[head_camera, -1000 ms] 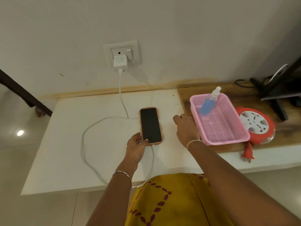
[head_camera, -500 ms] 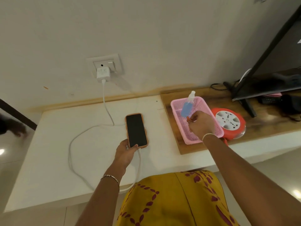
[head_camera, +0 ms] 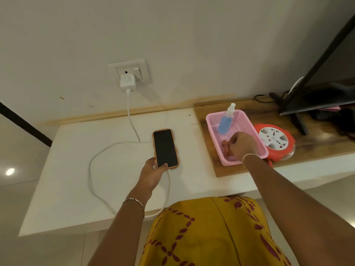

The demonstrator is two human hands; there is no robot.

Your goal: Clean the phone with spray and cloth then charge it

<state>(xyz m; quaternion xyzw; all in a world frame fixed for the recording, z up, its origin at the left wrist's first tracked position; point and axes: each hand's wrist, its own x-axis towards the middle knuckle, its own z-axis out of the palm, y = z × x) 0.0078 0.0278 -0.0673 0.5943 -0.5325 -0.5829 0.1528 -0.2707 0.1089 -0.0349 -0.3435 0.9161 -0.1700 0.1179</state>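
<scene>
Centre frame, on the white table point(head_camera: 76, 169): phone point(head_camera: 165, 148) lies flat, screen up and dark, in an orange case. White cable point(head_camera: 92, 169) enters its lower end, loops left, and rises to a white charger point(head_camera: 127, 82) plugged into the wall socket point(head_camera: 129, 71). Left hand point(head_camera: 152, 172) curls loosely around the phone's lower left corner, thumb and fingertips touching the case. Right of centre, right hand point(head_camera: 242, 145) is inside the pink basket point(head_camera: 215, 120), fingers pinched shut on a reddish-orange cloth point(head_camera: 226, 147). Spray bottle point(head_camera: 226, 120) with blue liquid leans in the basket's far end. Red and white extension reel point(head_camera: 275, 142) sits just right of the basket on a wooden board point(head_camera: 207, 150).
</scene>
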